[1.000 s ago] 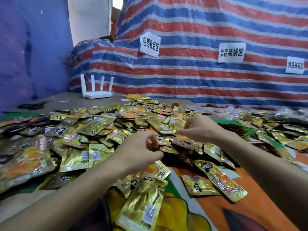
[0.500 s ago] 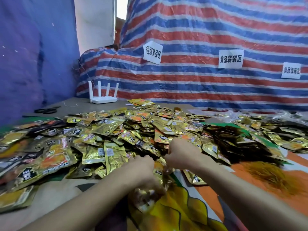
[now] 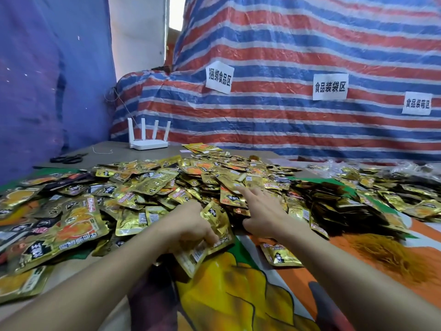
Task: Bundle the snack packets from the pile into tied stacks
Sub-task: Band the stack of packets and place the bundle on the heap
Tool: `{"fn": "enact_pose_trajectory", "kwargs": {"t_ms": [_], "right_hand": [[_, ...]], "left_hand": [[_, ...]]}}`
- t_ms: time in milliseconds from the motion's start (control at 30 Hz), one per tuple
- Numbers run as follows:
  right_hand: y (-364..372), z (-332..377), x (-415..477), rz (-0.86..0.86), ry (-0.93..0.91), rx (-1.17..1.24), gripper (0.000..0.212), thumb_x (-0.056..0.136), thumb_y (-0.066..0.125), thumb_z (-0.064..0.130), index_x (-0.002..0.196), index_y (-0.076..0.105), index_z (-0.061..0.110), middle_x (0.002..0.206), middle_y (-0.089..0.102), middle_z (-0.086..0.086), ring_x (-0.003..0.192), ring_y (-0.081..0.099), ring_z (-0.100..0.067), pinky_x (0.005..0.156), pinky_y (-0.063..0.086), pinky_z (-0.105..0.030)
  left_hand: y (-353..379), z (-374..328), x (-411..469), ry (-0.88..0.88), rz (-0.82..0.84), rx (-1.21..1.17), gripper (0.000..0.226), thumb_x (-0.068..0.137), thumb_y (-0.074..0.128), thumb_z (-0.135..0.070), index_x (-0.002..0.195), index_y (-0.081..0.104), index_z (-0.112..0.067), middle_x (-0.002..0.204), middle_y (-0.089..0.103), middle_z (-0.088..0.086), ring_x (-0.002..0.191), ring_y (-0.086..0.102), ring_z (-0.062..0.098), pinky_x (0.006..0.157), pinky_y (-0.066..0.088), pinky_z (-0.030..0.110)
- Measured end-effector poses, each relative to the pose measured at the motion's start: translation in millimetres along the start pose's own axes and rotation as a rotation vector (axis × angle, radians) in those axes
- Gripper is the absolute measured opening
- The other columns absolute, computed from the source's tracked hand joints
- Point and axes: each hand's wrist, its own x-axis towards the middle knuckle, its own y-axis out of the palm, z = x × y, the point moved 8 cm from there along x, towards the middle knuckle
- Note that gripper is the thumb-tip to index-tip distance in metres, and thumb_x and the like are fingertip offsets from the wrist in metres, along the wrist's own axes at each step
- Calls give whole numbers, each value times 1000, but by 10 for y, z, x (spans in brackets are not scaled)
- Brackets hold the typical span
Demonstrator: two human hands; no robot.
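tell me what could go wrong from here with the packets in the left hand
The left hand grips several slick foil packets that look fanned and uneven; they may slip or bundle crookedly. The right hand, open and reaching into the pile, could push loose packets around. No tie is visible near either hand, so the stack may need to be put down.

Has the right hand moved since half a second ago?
Yes. The right hand has opened and reached forward into the pile of snack packets, toward the white router; before it was closed beside the left hand.
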Motion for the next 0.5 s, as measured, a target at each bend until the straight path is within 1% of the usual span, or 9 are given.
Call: {"fn": "enact_pose_trajectory", "kwargs": {"t_ms": [33, 100, 167, 200, 267, 333, 400, 433, 500], "right_hand": [[31, 21, 29, -7, -11, -6, 87, 85, 62, 15, 159, 19, 31, 157, 36, -6, 140, 35, -31, 111, 36, -52], [68, 46, 81, -60, -25, -47, 76, 88, 61, 16, 156, 29, 31, 148, 45, -7, 134, 39, -31, 106, 38, -50], [43, 60, 103, -174, -38, -53, 61, 92, 59, 20, 150, 43, 31, 137, 52, -6, 129, 42, -30, 102, 40, -46], [17, 68, 98, -243, -49, -42, 54, 94, 58, 23, 147, 49, 33, 131, 54, -4, 125, 44, -28, 98, 40, -43], [-39, 78, 67, -374, -82, -8, 44, 97, 57, 28, 140, 57, 36, 119, 57, 0, 117, 48, -24, 90, 39, -38], [-108, 64, 25, -472, -97, 89, 36, 97, 62, 35, 132, 65, 39, 108, 58, 3, 106, 52, -20, 81, 38, -34], [-204, 27, -10, -552, -83, 269, 30, 92, 71, 41, 121, 73, 37, 100, 59, 8, 94, 55, -16, 74, 42, -32], [-256, 10, -18, -583, -70, 379, 27, 88, 76, 41, 115, 76, 36, 98, 60, 10, 91, 57, -15, 72, 45, -32], [-358, 9, -18, -639, -51, 550, 23, 83, 81, 39, 105, 80, 33, 97, 65, 13, 88, 61, -13, 72, 51, -33]], "left_hand": [[-43, 36, 20, -10, 7, -42, 57, 76, 89, -27, 116, 57, -2, 71, 64, -4, 58, 58, 9, 52, 47, 23], [-124, 106, 52, -30, 37, -147, 45, 72, 92, -23, 96, 59, -3, 61, 72, 0, 50, 64, 11, 50, 48, 23], [-231, 192, 81, -60, 37, -242, 43, 69, 94, -24, 89, 62, -4, 72, 77, 8, 61, 68, 16, 61, 50, 30], [-284, 228, 95, -72, 28, -281, 39, 69, 94, -26, 85, 65, -4, 78, 78, 11, 66, 67, 19, 66, 48, 33], [-366, 293, 118, -94, -1, -366, 35, 67, 93, -29, 72, 69, -5, 78, 77, 11, 69, 60, 21, 69, 42, 34], [-392, 341, 147, -104, -22, -459, 34, 65, 92, -35, 69, 74, -7, 71, 71, 7, 65, 56, 21, 66, 40, 32], [-399, 374, 187, -94, -61, -581, 37, 66, 90, -37, 77, 77, -4, 70, 66, 6, 65, 54, 21, 67, 40, 32], [-419, 380, 206, -73, -98, -640, 39, 67, 90, -36, 80, 77, -3, 68, 65, 5, 65, 54, 21, 66, 40, 32], [-481, 332, 238, 21, -160, -767, 32, 68, 88, -35, 76, 76, -6, 66, 67, 5, 60, 57, 20, 64, 44, 32]]}}
